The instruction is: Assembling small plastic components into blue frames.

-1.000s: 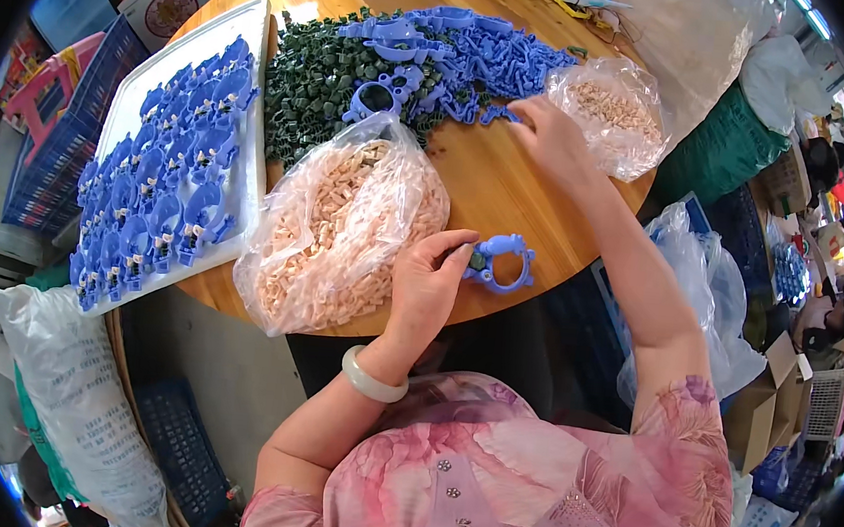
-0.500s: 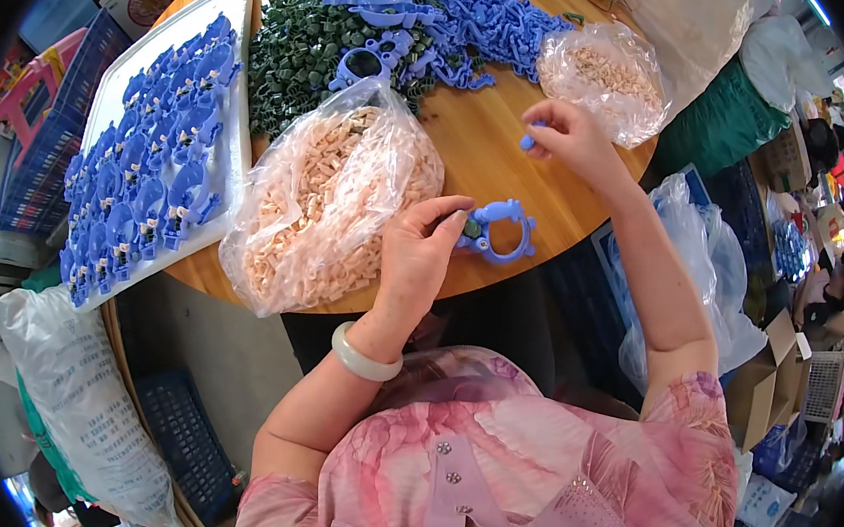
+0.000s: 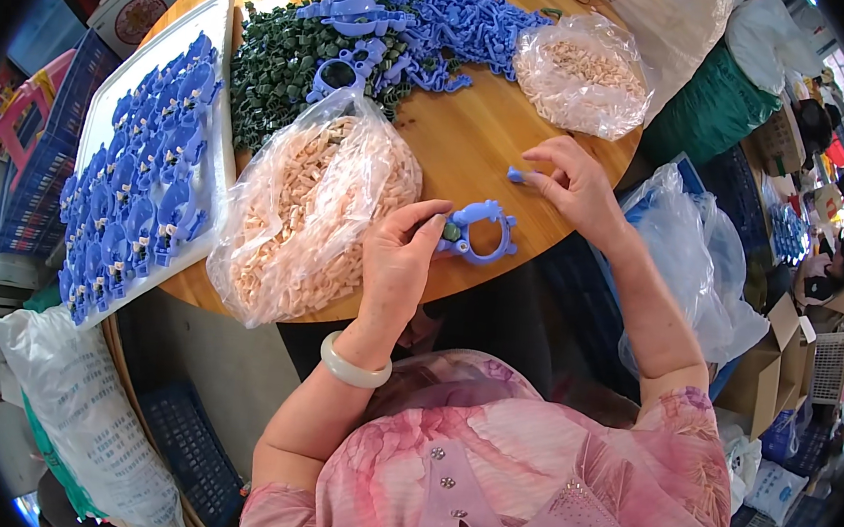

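Note:
My left hand (image 3: 400, 257) pinches a blue plastic ring-shaped piece (image 3: 485, 233) with small knobs on its rim, just above the table's near edge. A dark green bit (image 3: 451, 232) shows at the fingertips, against the ring's left side. Apart from it, to the right, my right hand (image 3: 577, 192) holds a small blue plastic piece (image 3: 516, 174) between thumb and fingers. Beside my left hand lies a clear bag of small cream-pink pieces (image 3: 295, 222). Beyond my right hand sits a smaller bag of similar pieces (image 3: 589, 72).
On the round wooden table (image 3: 472, 147) are a heap of dark green parts (image 3: 268, 69) and a pile of blue parts (image 3: 463, 26). A white tray (image 3: 221, 95) at the left bears rows of blue pieces. Stuffed bags and an open cardboard box (image 3: 770, 364) stand off the right side.
My right hand has come down and nearer to the ring, still with the small blue piece. The left hand and ring have shifted slightly left, as has the whole table in view.

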Motion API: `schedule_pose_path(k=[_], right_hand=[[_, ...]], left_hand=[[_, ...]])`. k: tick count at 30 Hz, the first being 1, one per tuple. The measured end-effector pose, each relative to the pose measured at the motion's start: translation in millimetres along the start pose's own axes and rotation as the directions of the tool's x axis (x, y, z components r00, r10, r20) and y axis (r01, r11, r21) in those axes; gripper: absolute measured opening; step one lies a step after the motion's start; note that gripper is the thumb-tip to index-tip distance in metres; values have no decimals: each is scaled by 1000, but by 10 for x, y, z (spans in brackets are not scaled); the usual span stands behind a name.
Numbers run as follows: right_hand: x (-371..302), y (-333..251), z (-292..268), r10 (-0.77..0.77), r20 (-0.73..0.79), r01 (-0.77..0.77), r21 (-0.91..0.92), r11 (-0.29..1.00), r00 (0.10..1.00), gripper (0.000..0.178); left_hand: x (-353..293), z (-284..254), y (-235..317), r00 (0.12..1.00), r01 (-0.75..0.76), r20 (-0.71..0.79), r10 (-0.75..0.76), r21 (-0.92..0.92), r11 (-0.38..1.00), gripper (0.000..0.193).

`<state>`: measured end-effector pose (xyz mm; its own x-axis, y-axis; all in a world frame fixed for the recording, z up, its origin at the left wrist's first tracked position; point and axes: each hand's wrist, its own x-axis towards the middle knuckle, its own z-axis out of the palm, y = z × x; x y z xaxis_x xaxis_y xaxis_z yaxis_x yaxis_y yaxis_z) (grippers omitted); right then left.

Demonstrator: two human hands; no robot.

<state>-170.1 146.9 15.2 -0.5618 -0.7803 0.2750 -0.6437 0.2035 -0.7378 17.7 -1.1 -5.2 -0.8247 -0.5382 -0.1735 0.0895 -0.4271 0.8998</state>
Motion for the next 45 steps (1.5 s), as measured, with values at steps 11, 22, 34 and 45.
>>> schedule_pose_path(k=[11, 22, 34, 45], right_hand=[[-38, -25, 18, 167, 154, -199, 224, 954, 974, 20], [-401, -745, 141, 158, 324, -308, 489, 816, 933, 13], [-469, -754, 315, 296, 244, -381, 489, 785, 923, 15], [-484, -793, 392, 111, 62, -119, 144, 982, 992, 20]], left_hand=[[-4, 1, -17, 1000, -8, -7, 8, 23, 1000, 19], [-26, 51, 32, 1000, -4, -13, 3, -57, 998, 15], [-26, 101, 29, 991, -124, -40, 130, 138, 983, 15], [45, 70, 11, 991, -120, -35, 127, 168, 979, 17]])
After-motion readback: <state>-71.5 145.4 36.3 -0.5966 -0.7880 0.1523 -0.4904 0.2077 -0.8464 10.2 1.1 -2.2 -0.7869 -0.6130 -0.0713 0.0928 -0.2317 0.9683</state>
